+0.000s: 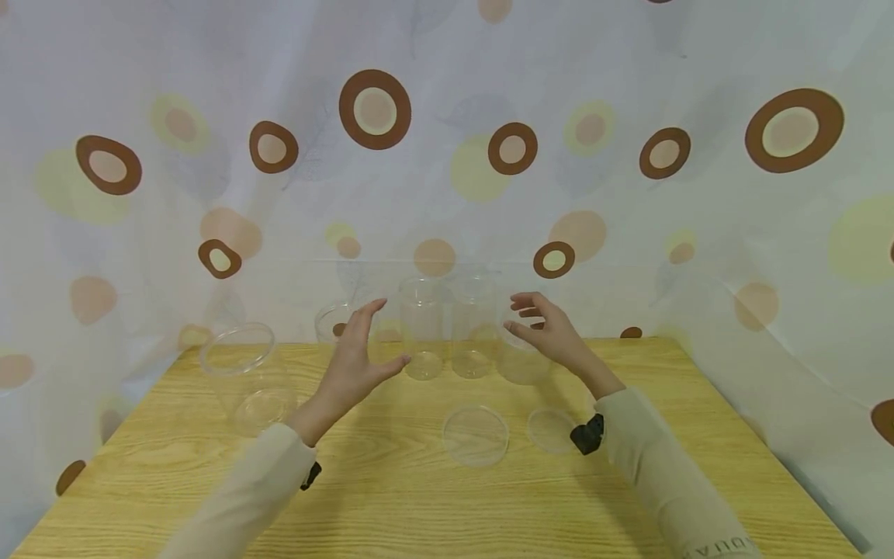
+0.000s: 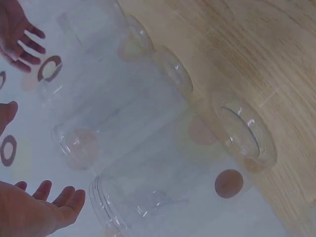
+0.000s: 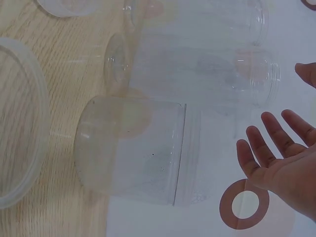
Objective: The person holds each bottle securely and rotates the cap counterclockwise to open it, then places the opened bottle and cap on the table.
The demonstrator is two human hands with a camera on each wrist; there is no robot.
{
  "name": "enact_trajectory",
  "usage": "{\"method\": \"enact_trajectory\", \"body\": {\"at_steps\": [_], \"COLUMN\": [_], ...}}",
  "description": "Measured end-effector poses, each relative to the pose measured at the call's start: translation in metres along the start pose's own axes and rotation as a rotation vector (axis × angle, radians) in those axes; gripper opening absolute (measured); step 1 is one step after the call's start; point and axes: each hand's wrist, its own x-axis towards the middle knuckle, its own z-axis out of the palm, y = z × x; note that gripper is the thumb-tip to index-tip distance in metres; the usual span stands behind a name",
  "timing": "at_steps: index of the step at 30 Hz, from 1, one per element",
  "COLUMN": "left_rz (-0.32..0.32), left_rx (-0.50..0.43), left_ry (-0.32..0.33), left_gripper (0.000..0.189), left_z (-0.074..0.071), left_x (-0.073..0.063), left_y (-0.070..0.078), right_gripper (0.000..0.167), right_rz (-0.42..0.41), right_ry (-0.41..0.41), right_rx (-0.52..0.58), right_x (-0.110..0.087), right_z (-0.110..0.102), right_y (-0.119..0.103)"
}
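The right hand (image 3: pixel 281 158), fingers loosely spread, is near the mouths of a wide clear jar (image 3: pixel 131 153) and two slimmer jars (image 3: pixel 197 79) beside it, touching none. Their bases stand on the wood table (image 3: pixel 74 49), where a round lid (image 3: pixel 42 123) and a partly cut-off second lid (image 3: pixel 69 7) lie; behind hangs a brown-ringed cloth (image 3: pixel 158 219).

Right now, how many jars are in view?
5: a far-left jar, a part-hidden jar behind the left hand, two tall jars between the hands, a wide jar by the right hand. Others may be hidden.
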Motion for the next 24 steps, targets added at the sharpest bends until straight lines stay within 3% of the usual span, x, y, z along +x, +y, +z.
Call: {"method": "enact_trajectory", "body": {"at_steps": [12, 24], "left_rz": [-0.051, -0.159], "left_rx": [-0.138, -0.242], "left_ry": [-0.073, -0.074], "left_gripper": [0.075, 0.076], "left_z": [0.058, 0.102], "left_x": [0.0, 0.02], "left_y": [0.0, 0.006], "right_gripper": [0.053, 0.062], "right_rz": [0.001, 0.059], "right_ry": [0.027, 0.03], "right_rx": [0.018, 0.012], "right_x": [0.014, 0.035], "right_z": [0.004, 0.012], "right_y": [0.003, 0.006]}}
